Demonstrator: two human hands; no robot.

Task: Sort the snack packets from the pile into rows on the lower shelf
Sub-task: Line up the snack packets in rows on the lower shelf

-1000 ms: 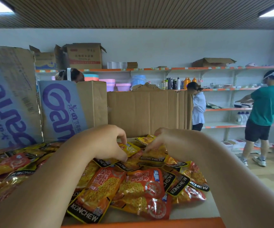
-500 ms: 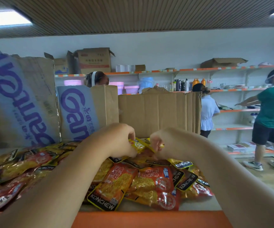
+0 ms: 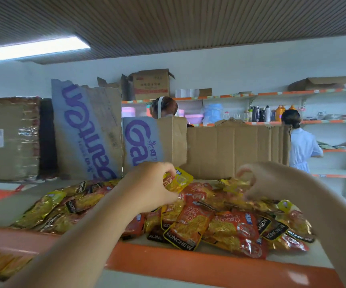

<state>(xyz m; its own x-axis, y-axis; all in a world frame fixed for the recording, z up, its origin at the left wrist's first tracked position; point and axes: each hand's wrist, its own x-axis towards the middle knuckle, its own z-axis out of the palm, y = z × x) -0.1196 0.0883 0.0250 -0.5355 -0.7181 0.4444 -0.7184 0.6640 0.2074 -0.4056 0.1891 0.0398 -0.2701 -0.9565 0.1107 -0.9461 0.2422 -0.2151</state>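
The cardboard sheets (image 3: 230,150) propped along the back are the biggest worry from where I stand: they sit loosely on edge right behind the heap, and an elbow or a hard tug on a buried packet could, I think, tip one forward over everything. The shelf (image 3: 209,265) has only a flat orange front edge with no lip that I can see, so nothing would stop a slide. The pile (image 3: 220,221) of snack packets sprawls across it, glossy, overlapping and unsorted, and reaches close to that edge. Slick film on slick film will likely shift easily, so lifting one from the middle may drag its neighbours along. Low at the left a blurred band of lower packets (image 3: 3,265) shows beneath the edge, perhaps rows laid on the level below, though I cannot tell for sure; anything falling there would muddle them. The front packet (image 3: 186,227) marked KONCHEW lies nearest the edge and looks first in line to go over. The yellow packet (image 3: 180,179) is raised just above the back of the heap, pinched at its near end by the left hand (image 3: 149,188), fingers and thumb closed on it; so small a hold lets it swing or slip. The right hand (image 3: 267,181) hovers curled over the heap's right side, fingertips down among the wrappers, and I cannot tell whether it has caught one
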